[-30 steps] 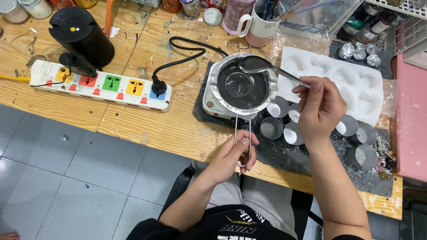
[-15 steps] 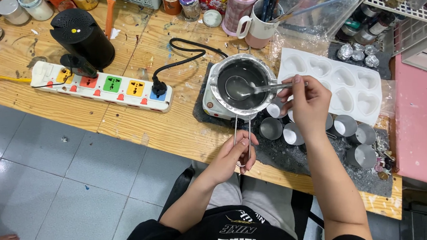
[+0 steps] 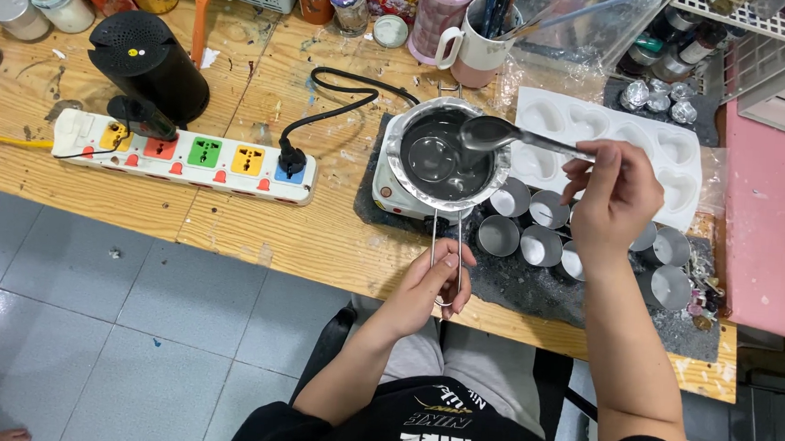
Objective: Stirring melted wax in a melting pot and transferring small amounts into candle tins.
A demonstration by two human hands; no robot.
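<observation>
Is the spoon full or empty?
Full. The spoon in the right hand is level above the melting pot, its bowl filled with glossy grey liquid.

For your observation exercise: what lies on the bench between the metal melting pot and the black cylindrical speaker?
In the head view, between the melting pot and the speaker lie a black power cord and the power strip's plugged end.

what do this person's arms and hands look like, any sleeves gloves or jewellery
Both forearms are bare from the elbow down, with no gloves. The left hand and the right hand show no rings, watch or bracelet that can be made out. Short black sleeves appear at the bottom edge, part of a black top with white lettering on the chest.
</observation>
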